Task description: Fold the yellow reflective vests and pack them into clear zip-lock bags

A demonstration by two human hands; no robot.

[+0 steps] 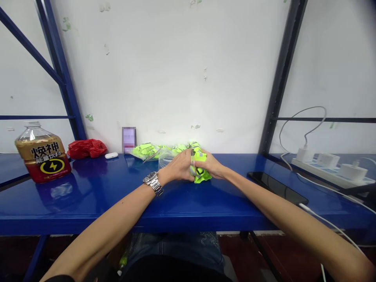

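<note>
Over the blue table, a bunched neon-yellow reflective vest [202, 175] with grey strips is between my two hands. My left hand [179, 165], wearing a metal watch on its wrist, is closed around a clear plastic bag [165, 159] whose edge shows at the vest. From the other side, my right hand [214, 166] grips the vest; its fingertips are partly hidden behind the cloth. Just behind the hands lie more neon-yellow pieces, one in a clear bag [145, 150] and another heap [183, 147].
On the blue table [117, 196], a large drink bottle [44, 152], a red plastic bag [87, 148] and a white earbud case [111, 155] stand left. A phone [129, 140] leans on the wall. Right are a black phone [276, 187], cables and a power strip [320, 169].
</note>
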